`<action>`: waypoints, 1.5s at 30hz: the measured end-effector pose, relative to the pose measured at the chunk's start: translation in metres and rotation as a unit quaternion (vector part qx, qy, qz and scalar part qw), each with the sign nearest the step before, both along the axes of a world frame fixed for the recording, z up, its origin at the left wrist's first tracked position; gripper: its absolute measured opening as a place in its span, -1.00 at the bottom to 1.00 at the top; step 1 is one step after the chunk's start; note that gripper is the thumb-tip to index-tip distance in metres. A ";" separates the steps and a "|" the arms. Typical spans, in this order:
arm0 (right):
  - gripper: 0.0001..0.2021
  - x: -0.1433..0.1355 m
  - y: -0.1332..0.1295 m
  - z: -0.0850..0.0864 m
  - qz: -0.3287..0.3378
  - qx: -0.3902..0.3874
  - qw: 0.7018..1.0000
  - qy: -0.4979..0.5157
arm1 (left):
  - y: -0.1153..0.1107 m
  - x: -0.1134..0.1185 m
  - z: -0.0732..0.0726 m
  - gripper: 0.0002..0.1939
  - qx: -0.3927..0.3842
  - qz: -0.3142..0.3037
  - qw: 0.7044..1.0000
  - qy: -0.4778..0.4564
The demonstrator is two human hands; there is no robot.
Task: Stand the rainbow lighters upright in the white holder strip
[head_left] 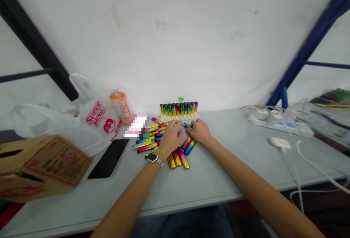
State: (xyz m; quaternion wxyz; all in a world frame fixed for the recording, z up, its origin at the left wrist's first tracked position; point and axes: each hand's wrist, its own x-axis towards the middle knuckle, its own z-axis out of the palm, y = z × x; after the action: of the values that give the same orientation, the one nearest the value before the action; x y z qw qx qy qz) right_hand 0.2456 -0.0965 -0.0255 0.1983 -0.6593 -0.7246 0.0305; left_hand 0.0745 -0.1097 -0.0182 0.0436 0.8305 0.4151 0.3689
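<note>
Two hands: left hand (170, 136) and right hand (200, 130) side by side on the desk (218, 179).
Grip: both together on one lighter (188, 126) between them.
Below the grip: loose lighters (179, 157).
Beyond: lighter rack (179, 111).

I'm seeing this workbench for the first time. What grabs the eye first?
The heap of rainbow-coloured lighters at mid-table, with the left hand and right hand resting on it. Behind them a row of upright lighters stands in a white tray against the wall. A Super Ming plastic bag sits left.
</note>
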 end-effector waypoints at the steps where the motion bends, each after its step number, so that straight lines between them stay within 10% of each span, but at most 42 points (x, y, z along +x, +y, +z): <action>1: -0.75 -0.001 0.003 0.001 0.002 0.003 1.000 0.001 | 0.001 -0.002 0.000 -0.77 -0.001 0.006 1.000 -0.016; 7: -0.79 -0.007 0.002 0.004 0.062 0.065 0.976 0.196 | 0.008 -0.010 -0.004 -0.77 -0.065 0.034 0.976 -0.207; 13: -0.75 -0.021 -0.028 0.007 0.215 -0.020 0.852 0.477 | 0.002 -0.005 0.001 -0.72 -0.199 -0.044 0.906 -0.371; 21: -0.56 -0.027 -0.034 0.020 0.141 -0.208 0.666 0.703 | -0.009 0.002 0.002 -0.76 -0.165 -0.074 0.928 -0.327; 28: -0.55 -0.034 -0.035 0.014 0.058 -0.061 0.738 0.670 | -0.009 0.003 0.001 -0.78 -0.153 -0.066 0.939 -0.300; 36: -0.43 -0.033 -0.038 0.018 0.058 -0.153 0.664 0.730 | -0.009 0.002 -0.001 -0.78 -0.147 -0.064 0.945 -0.284; 45: -0.38 -0.031 -0.038 0.018 0.053 -0.135 0.680 0.719 | -0.010 0.002 -0.001 -0.78 -0.133 -0.064 0.950 -0.276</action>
State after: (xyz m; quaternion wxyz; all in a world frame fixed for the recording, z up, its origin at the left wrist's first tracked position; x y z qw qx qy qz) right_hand 0.2146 -0.1349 -0.0077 0.5652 -0.4144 -0.3808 0.6031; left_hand 0.0764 -0.1197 -0.0193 0.2898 0.7075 0.3782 0.5219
